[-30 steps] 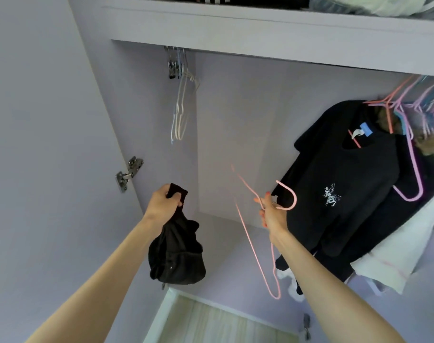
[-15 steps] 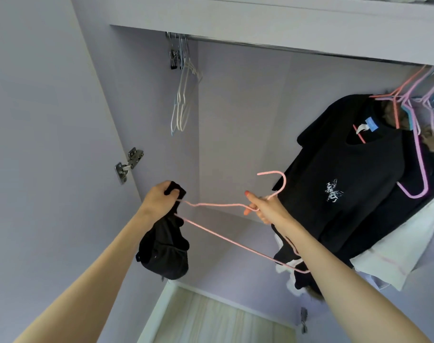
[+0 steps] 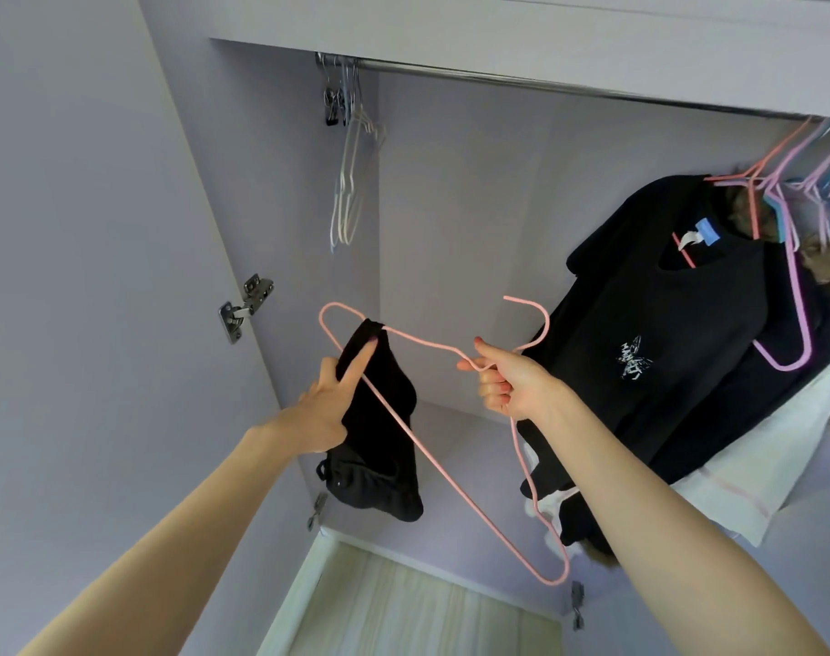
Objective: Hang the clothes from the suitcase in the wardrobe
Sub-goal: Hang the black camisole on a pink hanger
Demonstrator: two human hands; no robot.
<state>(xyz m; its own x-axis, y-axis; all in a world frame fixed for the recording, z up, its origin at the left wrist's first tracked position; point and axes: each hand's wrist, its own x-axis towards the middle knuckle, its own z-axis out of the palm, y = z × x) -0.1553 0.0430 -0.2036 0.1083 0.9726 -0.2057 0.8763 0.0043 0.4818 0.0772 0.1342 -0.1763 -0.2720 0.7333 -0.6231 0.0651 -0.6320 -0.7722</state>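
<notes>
My right hand [image 3: 508, 381] grips a thin pink wire hanger [image 3: 422, 340] at its neck, just below the hook. The hanger's left shoulder end pokes through the top of a small black garment [image 3: 375, 447]. My left hand [image 3: 330, 400] holds that garment near its top, with the index finger stretched up along the cloth. The garment hangs down bunched in front of the open lilac wardrobe [image 3: 451, 229]. A metal rail [image 3: 522, 80] runs across under the top shelf.
Several pale empty hangers [image 3: 349, 182] and clips hang at the rail's left end. A black T-shirt [image 3: 687, 343] with a small white print, pink and purple hangers [image 3: 801, 286] and a white garment [image 3: 758, 475] fill the right side. The open door with its hinge [image 3: 245, 305] stands left.
The right hand swung the hanger from hanging downward to lying sideways, and its left end has gone into the black garment. The left hand raised the garment and extended its index finger.
</notes>
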